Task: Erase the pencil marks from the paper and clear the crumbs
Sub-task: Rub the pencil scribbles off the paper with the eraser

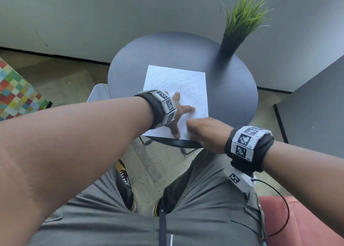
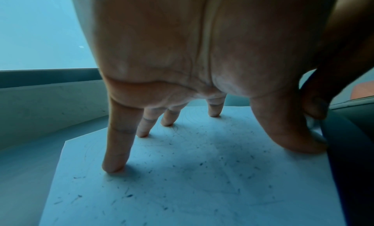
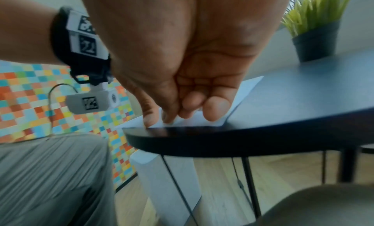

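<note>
Round and dark, the bench carries a white paper toward its near edge, one corner reaching almost to the rim. Faint pencil marks loop across the far half of the sheet, and the left wrist view shows dark crumbs scattered over the near part. The left hand rests on the paper with its grip spread — straight fingertips and thumb pressing the sheet flat. The right hand sits at the near corner of the paper with its fingers curled and bunched against the thumb; whether they pinch anything cannot be told, since the tips hide it. A black pot stands at the far right of the bench, holding a tuft of green grass. Beyond lie a pale wall, wood-look floor, and a multicoloured checkered panel at the left — a red seat shows at lower right.
</note>
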